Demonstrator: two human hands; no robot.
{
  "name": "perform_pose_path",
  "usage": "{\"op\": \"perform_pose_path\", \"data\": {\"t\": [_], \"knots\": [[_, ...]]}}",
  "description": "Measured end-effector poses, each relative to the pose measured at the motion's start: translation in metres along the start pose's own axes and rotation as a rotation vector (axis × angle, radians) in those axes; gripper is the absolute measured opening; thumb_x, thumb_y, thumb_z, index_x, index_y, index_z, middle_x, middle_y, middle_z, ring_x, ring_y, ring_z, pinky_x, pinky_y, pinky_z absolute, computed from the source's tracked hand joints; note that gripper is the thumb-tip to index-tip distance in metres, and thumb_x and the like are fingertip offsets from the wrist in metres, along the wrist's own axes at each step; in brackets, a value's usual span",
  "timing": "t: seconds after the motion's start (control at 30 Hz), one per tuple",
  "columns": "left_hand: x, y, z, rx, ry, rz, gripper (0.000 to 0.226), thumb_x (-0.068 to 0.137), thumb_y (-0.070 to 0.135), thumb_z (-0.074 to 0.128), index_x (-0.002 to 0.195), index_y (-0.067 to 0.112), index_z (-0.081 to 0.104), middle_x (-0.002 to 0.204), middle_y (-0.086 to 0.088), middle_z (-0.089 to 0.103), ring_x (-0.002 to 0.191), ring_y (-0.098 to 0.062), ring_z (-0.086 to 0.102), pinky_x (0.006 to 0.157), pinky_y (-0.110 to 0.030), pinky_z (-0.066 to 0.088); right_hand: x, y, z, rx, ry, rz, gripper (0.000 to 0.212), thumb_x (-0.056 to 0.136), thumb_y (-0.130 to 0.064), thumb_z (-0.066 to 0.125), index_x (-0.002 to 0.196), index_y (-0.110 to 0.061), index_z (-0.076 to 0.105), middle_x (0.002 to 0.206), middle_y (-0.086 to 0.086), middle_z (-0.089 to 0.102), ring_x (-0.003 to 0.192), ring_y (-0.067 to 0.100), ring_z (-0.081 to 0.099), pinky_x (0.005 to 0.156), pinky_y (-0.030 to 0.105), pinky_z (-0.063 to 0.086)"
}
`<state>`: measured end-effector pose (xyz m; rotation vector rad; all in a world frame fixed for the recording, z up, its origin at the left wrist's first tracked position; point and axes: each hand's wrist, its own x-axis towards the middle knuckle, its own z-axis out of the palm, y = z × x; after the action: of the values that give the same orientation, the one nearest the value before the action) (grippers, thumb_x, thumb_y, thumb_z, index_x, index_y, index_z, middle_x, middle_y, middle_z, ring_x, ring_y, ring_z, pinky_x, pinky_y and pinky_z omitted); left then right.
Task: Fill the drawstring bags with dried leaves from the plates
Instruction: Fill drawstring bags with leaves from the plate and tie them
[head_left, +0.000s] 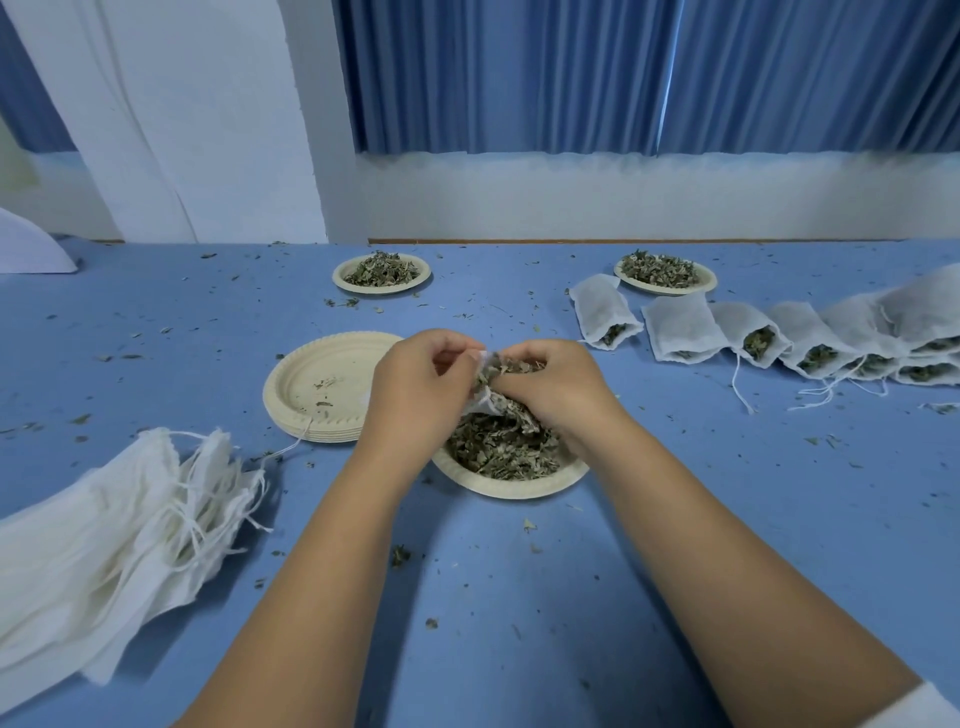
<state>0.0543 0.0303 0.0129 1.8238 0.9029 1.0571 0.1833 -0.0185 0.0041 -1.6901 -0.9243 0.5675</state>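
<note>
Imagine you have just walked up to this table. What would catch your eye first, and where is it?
Two hands meet at the centre: the left hand holds a white bag while the right hand pinches dried leaves at its mouth, above a leaf-filled plate. A row of filled bags lies at right, and a pile of empty bags at lower left.

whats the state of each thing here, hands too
left hand: pinches held bag
right hand: grips leaves
held bag: open, partly filled
near plate: holds leaves
plate stack: top nearly empty
far left plate: full
far right plate: full
filled bags: lying, mouths open
empty bags: flat, piled
</note>
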Motion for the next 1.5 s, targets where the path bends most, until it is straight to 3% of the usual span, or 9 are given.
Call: {"op": "perform_pose_path", "data": {"t": [0.3, 0.47, 0.7, 0.9, 1.03, 1.13, 1.27, 1.4, 1.5], "knots": [[0.002, -0.006, -0.002, 0.265, 0.168, 0.045, 0.014, 0.096, 0.013, 0.055, 0.1, 0.013, 0.069, 0.082, 0.012, 0.06, 0.082, -0.015, 0.062, 0.075, -0.027, 0.047, -0.001, -0.012, -0.012, 0.087, -0.186, 0.176, 0.027, 0.078, -0.04, 0.078, 0.097, -0.023, 0.071, 0.094, -0.008, 0.069, 0.083, -0.001, 0.065, 0.063, 0.022, 0.056], [0.003, -0.006, -0.002, 0.227, 0.191, 0.0, 0.016, 0.098, 0.015, 0.054, 0.102, 0.012, 0.069, 0.08, 0.015, 0.057, 0.085, -0.016, 0.063, 0.079, -0.03, 0.05, -0.001, -0.023, -0.022, 0.222, -0.23, 0.286, 0.005, 0.087, -0.011, 0.065, 0.092, -0.01, 0.066, 0.099, 0.004, 0.06, 0.075, 0.01, 0.066, 0.069, 0.027, 0.06], [0.0, -0.004, 0.001, 0.19, 0.13, -0.023, 0.016, 0.098, 0.02, 0.056, 0.105, 0.013, 0.069, 0.085, 0.007, 0.067, 0.083, -0.017, 0.068, 0.083, -0.038, 0.055, -0.01, -0.02, -0.011, -0.081, 0.051, -0.075, 0.017, 0.079, -0.009, 0.077, 0.093, -0.012, 0.067, 0.073, -0.002, 0.064, 0.05, 0.003, 0.059, 0.049, 0.015, 0.044], [-0.001, -0.002, 0.0, 0.244, 0.168, -0.01, 0.018, 0.097, 0.014, 0.054, 0.107, 0.012, 0.069, 0.1, -0.001, 0.07, 0.094, -0.021, 0.066, 0.086, -0.034, 0.051, -0.017, -0.021, 0.001, -0.534, -0.031, -0.44, 0.017, 0.083, -0.01, 0.065, 0.097, -0.014, 0.075, 0.096, 0.0, 0.065, 0.087, 0.012, 0.057, 0.081, 0.025, 0.044], [-0.001, -0.002, -0.002, 0.167, 0.137, -0.067, 0.017, 0.095, 0.012, 0.055, 0.102, 0.013, 0.07, 0.094, 0.003, 0.07, 0.087, -0.025, 0.069, 0.087, -0.043, 0.054, -0.018, -0.02, 0.002, -0.365, -0.083, -0.422, 0.021, 0.088, -0.016, 0.061, 0.075, -0.003, 0.072, 0.073, 0.017, 0.065, 0.061, 0.017, 0.049, 0.063, 0.03, 0.043], [-0.002, 0.0, -0.001, 0.057, 0.102, -0.096, 0.016, 0.095, 0.013, 0.057, 0.102, 0.013, 0.071, 0.088, 0.004, 0.069, 0.08, -0.019, 0.069, 0.083, -0.046, 0.057, -0.014, -0.015, -0.002, -0.07, -0.047, -0.249, 0.01, 0.083, -0.022, 0.076, 0.078, -0.013, 0.078, 0.062, -0.006, 0.068, 0.054, 0.0, 0.053, 0.054, 0.016, 0.041], [-0.002, 0.0, -0.001, -0.088, 0.059, -0.132, 0.015, 0.096, 0.01, 0.058, 0.092, 0.016, 0.071, 0.072, 0.003, 0.065, 0.054, -0.007, 0.063, 0.074, -0.044, 0.061, -0.007, -0.009, -0.004, 0.173, -0.061, 0.041, 0.036, 0.073, -0.027, 0.085, 0.101, -0.013, 0.067, 0.089, -0.004, 0.068, 0.072, 0.006, 0.062, 0.06, 0.021, 0.046], [0.0, -0.002, -0.001, -0.103, 0.038, -0.151, 0.013, 0.095, 0.012, 0.061, 0.096, 0.012, 0.073, 0.073, 0.003, 0.066, 0.064, -0.01, 0.066, 0.075, -0.04, 0.062, -0.005, -0.006, -0.005, 0.324, -0.247, 0.147, 0.018, 0.082, -0.021, 0.077, 0.097, -0.013, 0.072, 0.082, -0.004, 0.074, 0.079, 0.006, 0.07, 0.063, 0.019, 0.054], [0.0, -0.002, 0.0, -0.021, 0.05, -0.077, 0.01, 0.094, 0.016, 0.064, 0.092, 0.014, 0.074, 0.078, 0.001, 0.07, 0.081, -0.018, 0.07, 0.081, -0.044, 0.059, -0.004, -0.004, -0.001, 0.185, -0.094, 0.028, 0.006, 0.08, -0.017, 0.078, 0.08, -0.015, 0.073, 0.063, -0.011, 0.067, 0.058, -0.002, 0.062, 0.052, 0.013, 0.048]]}}
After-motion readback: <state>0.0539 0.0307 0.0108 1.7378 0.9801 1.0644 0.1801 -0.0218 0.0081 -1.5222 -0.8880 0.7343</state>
